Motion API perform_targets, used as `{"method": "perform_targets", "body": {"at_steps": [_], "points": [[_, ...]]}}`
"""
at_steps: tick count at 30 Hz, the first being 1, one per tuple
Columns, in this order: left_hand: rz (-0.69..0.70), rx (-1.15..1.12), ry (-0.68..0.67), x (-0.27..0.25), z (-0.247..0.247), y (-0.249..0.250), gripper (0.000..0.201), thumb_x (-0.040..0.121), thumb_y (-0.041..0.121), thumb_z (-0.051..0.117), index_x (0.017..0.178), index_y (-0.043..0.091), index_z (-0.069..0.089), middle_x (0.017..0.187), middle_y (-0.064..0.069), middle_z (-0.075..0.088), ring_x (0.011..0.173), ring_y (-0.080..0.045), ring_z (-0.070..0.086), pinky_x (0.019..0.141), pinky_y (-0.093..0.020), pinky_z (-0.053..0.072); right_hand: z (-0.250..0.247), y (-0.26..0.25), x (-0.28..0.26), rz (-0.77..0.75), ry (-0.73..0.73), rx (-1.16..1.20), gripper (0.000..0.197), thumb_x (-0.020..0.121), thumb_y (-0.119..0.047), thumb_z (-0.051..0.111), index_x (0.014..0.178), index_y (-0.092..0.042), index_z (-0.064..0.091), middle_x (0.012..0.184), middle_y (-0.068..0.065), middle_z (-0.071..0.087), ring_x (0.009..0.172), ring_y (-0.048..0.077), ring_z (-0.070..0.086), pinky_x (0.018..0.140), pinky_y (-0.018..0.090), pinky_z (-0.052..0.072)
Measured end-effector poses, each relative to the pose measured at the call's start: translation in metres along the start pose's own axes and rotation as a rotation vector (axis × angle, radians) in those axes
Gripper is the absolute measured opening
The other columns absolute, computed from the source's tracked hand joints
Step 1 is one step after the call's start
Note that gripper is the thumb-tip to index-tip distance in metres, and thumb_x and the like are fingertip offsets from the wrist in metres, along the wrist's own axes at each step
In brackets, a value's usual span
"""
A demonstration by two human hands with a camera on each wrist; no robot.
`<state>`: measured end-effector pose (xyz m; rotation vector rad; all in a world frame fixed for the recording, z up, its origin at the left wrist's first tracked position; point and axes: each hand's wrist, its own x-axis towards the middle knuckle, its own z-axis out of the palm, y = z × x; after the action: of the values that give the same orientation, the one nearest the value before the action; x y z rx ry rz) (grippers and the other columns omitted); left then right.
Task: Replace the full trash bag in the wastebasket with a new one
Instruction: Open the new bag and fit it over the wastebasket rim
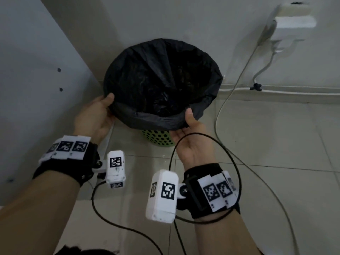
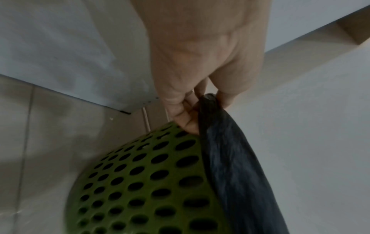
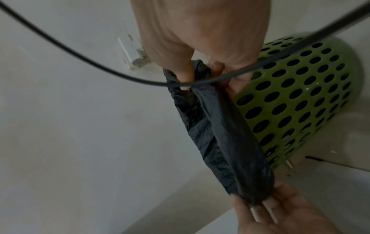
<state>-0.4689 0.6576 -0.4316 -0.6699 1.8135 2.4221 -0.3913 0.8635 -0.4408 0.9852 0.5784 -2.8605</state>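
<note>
From the head camera, the green wastebasket (image 1: 158,138) stands on the tiled floor (image 1: 257,144) against the wall, lined with a black trash bag (image 1: 161,80). The left hand (image 1: 95,116) pinches the folded bag rim at eight o'clock, and the right hand (image 1: 191,131) pinches it at five o'clock.

At the left wrist, fingers (image 2: 188,117) and thumb clamp the bag's edge above the perforated basket wall.

At the right wrist, the thumb (image 3: 186,74) presses the bag rim against the fingers behind it; a black cable (image 3: 80,55) crosses in front.
</note>
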Motion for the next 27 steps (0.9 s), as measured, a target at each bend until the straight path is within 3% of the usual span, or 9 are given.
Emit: {"method": "perform_targets", "body": {"at_steps": [3, 5, 7, 10, 12, 15, 18, 23, 27], "points": [[-0.038, 0.039, 0.001, -0.017, 0.002, -0.010, 0.019, 0.098, 0.032, 0.057, 0.109, 0.019, 0.065, 0.092, 0.005, 0.078, 0.082, -0.013, 0.075, 0.063, -0.030, 0.060, 0.001, 0.008, 0.004, -0.069, 0.082, -0.024, 0.024, 0.091, -0.015, 0.070, 0.109, -0.001, 0.067, 0.118, 0.022, 0.071, 0.106, 0.035, 0.070, 0.084, 0.044, 0.060], [-0.084, 0.088, -0.013, -0.031, 0.003, -0.023, 0.031, 0.094, 0.035, 0.061, 0.119, 0.017, 0.059, 0.099, 0.000, 0.075, 0.075, -0.014, 0.075, 0.060, -0.033, 0.060, 0.001, 0.012, 0.004, -0.079, 0.102, -0.066, 0.032, 0.091, -0.016, 0.070, 0.118, 0.000, 0.064, 0.118, 0.020, 0.071, 0.105, 0.033, 0.071, 0.082, 0.041, 0.061], [-0.061, 0.092, 0.015, -0.037, 0.003, -0.032, 0.035, 0.094, 0.026, 0.063, 0.126, 0.013, 0.054, 0.106, -0.005, 0.072, 0.077, -0.016, 0.075, 0.063, -0.036, 0.061, -0.001, 0.011, 0.001, -0.066, 0.094, -0.134, 0.045, 0.090, -0.017, 0.072, 0.128, 0.003, 0.057, 0.117, 0.021, 0.072, 0.103, 0.034, 0.071, 0.077, 0.040, 0.062], [0.015, 0.143, 0.053, -0.032, -0.001, -0.027, 0.022, 0.094, 0.018, 0.063, 0.114, 0.012, 0.056, 0.108, -0.009, 0.069, 0.080, -0.017, 0.073, 0.063, -0.034, 0.060, -0.013, -0.007, -0.001, -0.063, 0.089, -0.371, 0.061, 0.083, -0.043, 0.076, 0.123, 0.000, 0.059, 0.111, 0.016, 0.074, 0.092, 0.028, 0.075, 0.067, 0.035, 0.062], [0.012, 0.171, 0.010, -0.023, -0.009, -0.019, 0.023, 0.094, 0.016, 0.063, 0.115, 0.007, 0.058, 0.110, -0.012, 0.068, 0.087, -0.021, 0.072, 0.069, -0.037, 0.061, -0.020, -0.027, 0.003, -0.111, 0.105, -0.429, 0.067, 0.080, -0.056, 0.074, 0.121, -0.005, 0.062, 0.109, 0.009, 0.074, 0.092, 0.023, 0.074, 0.069, 0.034, 0.061], [-0.036, 0.208, -0.069, -0.011, -0.016, -0.006, 0.031, 0.094, 0.011, 0.061, 0.123, 0.001, 0.058, 0.106, -0.011, 0.070, 0.087, -0.019, 0.072, 0.067, -0.030, 0.060, -0.018, -0.048, 0.008, -0.124, 0.045, -0.367, 0.047, 0.086, -0.039, 0.075, 0.114, -0.002, 0.066, 0.108, 0.014, 0.075, 0.097, 0.032, 0.074, 0.087, 0.048, 0.059], [-0.067, 0.264, -0.110, -0.004, -0.013, 0.004, 0.020, 0.095, 0.009, 0.057, 0.113, 0.003, 0.063, 0.102, -0.009, 0.071, 0.083, -0.017, 0.072, 0.064, -0.027, 0.060, -0.015, -0.050, 0.008, -0.084, 0.007, -0.303, 0.019, 0.091, -0.015, 0.069, 0.104, -0.001, 0.068, 0.104, 0.019, 0.075, 0.092, 0.035, 0.074, 0.081, 0.047, 0.062], [-0.069, 0.228, -0.052, -0.002, -0.005, 0.010, 0.041, 0.098, 0.026, 0.056, 0.133, 0.003, 0.057, 0.126, -0.010, 0.066, 0.098, -0.020, 0.068, 0.075, -0.033, 0.062, -0.015, -0.027, 0.007, -0.058, -0.024, -0.173, 0.026, 0.093, -0.007, 0.063, 0.118, 0.000, 0.066, 0.121, 0.023, 0.069, 0.104, 0.036, 0.070, 0.082, 0.039, 0.061], [-0.173, 0.243, -0.119, -0.019, 0.001, -0.008, 0.033, 0.097, 0.037, 0.055, 0.118, 0.013, 0.062, 0.101, -0.004, 0.070, 0.074, -0.016, 0.072, 0.061, -0.032, 0.059, -0.016, -0.023, 0.007, -0.047, 0.009, -0.173, 0.037, 0.090, -0.011, 0.069, 0.125, 0.001, 0.062, 0.118, 0.021, 0.071, 0.110, 0.038, 0.068, 0.091, 0.047, 0.058]]}}
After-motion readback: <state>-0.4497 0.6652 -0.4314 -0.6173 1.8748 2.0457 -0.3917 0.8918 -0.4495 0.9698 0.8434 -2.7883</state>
